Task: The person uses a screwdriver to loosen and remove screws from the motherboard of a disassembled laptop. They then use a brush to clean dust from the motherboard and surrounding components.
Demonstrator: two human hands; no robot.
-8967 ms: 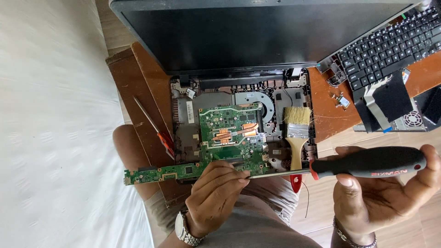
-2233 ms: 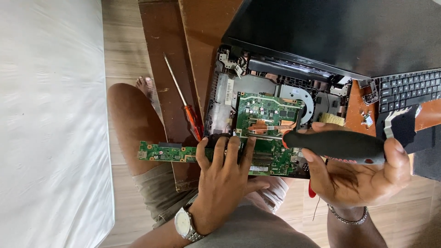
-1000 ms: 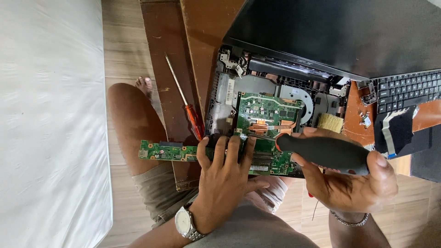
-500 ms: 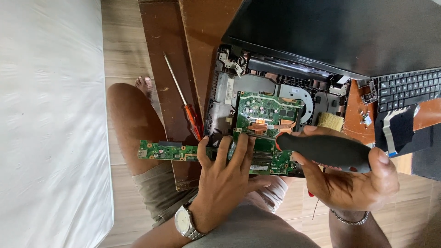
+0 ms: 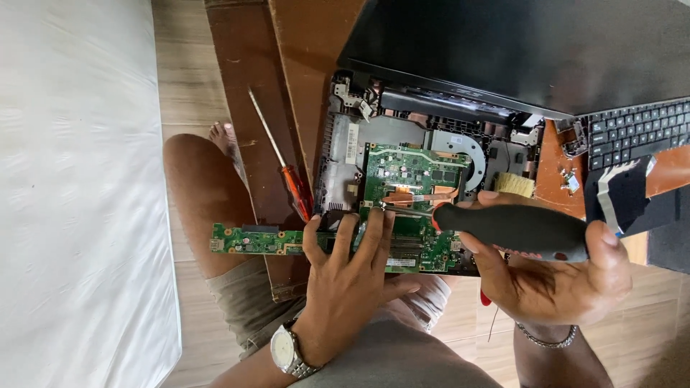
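Observation:
An opened laptop base lies on a brown wooden board, its dark lid tilted back. A green motherboard sits in the base, and a narrow green board strip sticks out to the left. My left hand, with a wristwatch, presses its fingers flat on the lower edge of the motherboard. My right hand grips a screwdriver with a thick black handle. Its metal shaft points left, and the tip rests on the motherboard near the copper heat pipe.
A second screwdriver with a red handle lies on the board left of the laptop. A detached black keyboard and a small brush lie at the right. A white mattress fills the left side. My bare knee is under the board.
My right hand has shifted the black-handled screwdriver slightly left, bringing its tip onto the motherboard. My left hand stays pressed on the board's edge.

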